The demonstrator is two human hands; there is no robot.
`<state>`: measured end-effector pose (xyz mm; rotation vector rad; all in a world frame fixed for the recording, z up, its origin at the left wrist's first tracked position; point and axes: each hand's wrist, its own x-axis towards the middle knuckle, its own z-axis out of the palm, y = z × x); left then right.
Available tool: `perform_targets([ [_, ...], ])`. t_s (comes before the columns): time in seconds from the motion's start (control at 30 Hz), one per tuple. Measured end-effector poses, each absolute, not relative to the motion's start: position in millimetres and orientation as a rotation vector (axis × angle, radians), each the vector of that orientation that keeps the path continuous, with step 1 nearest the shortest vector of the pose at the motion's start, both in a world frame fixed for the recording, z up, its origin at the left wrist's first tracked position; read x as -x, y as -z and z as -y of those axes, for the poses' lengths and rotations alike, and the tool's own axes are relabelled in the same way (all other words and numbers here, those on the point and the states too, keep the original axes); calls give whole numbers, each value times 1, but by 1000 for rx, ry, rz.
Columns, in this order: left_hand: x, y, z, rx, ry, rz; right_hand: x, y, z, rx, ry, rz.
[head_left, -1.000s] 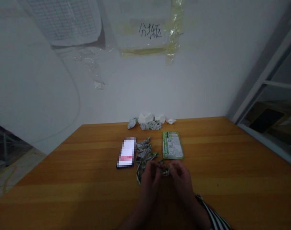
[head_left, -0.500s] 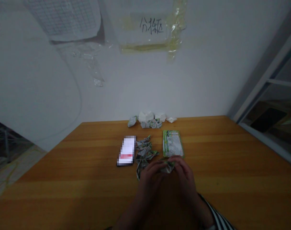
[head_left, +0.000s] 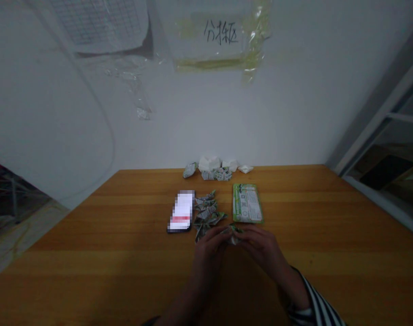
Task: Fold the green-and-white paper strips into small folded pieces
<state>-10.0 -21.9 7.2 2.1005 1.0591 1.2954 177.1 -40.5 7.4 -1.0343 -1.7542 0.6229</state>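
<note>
My left hand and my right hand meet low over the wooden table, fingers pinched on a small folded paper piece printed green and white. Just left of it lies a row of several similar folded paper pieces. A phone with a lit screen lies flat beside that row. A green and white printed sheet lies flat just beyond my right hand. My right wrist wears a striped sleeve.
More folded paper pieces, white and printed, sit by the wall at the table's far edge. Taped papers with handwriting hang on the wall. A metal-framed shelf stands at the right. Floor shows past the table's left edge.
Both hands have shifted slightly farther from me with the paper piece between them, and the fingers have worked it. The view has drifted a little.
</note>
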Motion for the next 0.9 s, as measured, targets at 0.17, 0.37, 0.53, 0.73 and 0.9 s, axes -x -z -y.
perform_targets([
  [0.17, 10, -10, 25, -2090, -1288, -1077, -173, -5, 39, 1030, -636, 1726],
  [0.37, 6, -15, 23, -1949, -1285, -1144, -166, -1, 38, 1059, -703, 1672],
  [0.53, 4, -14, 22, -1796, -1379, -1128, -160, 1, 41, 1088, -614, 1540],
  [0.73, 1, -14, 27, -1732, -1437, -1133, -154, 0, 46, 1084, -593, 1377],
  [0.9, 0, -16, 27, -1634, -1337, -1137, -151, -2, 51, 1176, -651, 1260],
])
